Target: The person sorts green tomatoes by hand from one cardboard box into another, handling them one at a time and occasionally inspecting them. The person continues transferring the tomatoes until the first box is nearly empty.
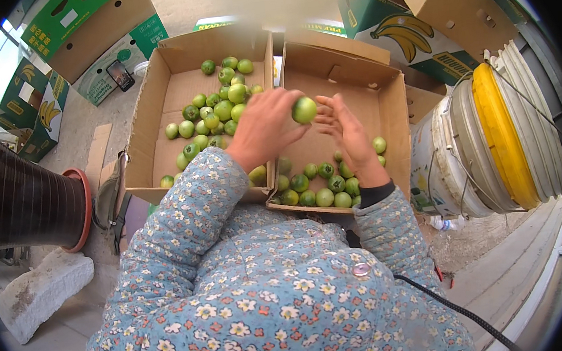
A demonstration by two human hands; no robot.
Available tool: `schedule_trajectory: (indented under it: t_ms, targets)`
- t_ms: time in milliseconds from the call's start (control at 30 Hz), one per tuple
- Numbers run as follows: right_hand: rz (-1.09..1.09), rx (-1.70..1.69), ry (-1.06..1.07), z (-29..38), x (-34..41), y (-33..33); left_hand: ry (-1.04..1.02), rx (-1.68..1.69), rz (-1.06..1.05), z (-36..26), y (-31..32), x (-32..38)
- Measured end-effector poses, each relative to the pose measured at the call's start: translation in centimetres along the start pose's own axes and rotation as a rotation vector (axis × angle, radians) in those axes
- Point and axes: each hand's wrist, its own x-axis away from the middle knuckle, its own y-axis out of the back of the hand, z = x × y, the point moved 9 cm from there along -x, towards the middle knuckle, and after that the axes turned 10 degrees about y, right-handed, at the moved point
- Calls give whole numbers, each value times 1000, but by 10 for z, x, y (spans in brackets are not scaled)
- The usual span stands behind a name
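Note:
My left hand grips a green tomato between thumb and fingers, above the wall between two cardboard trays. Just right of that tomato is my right hand, its fingers apart and nothing in it. Many green tomatoes lie in the left cardboard tray, mostly down its middle; my left forearm hides some. In the right cardboard tray, more green tomatoes gather along the near side, a few at the right wall. My right wrist covers part of that group.
Stacked buckets lean at the right. At left are a dark plant pot on its side and a white block. Banana cartons stand behind the trays. A phone rests against another carton. A black cable crosses lower right.

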Motion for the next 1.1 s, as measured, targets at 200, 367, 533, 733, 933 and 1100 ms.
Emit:
schedule_trajectory:
  t_ms: [200, 367, 533, 733, 933, 1100]
  targets:
    - [217, 1478, 120, 21, 17, 56, 367, -258, -163, 65, 8, 8]
    - [486, 1586, 42, -12, 27, 47, 312, -179, -188, 62, 5, 7]
    - [502, 1795, 124, -20, 33, 32, 280, -155, -85, 58, -3, 8]
    - [530, 1793, 90, -17, 31, 29, 240, -83, -25, 50, -5, 8]
    - [478, 1738, 112, -13, 28, 24, 228, -75, -18, 50, -6, 9]
    - [518, 1739, 22, -18, 27, 26, 194, -55, 0, 45, -6, 8]
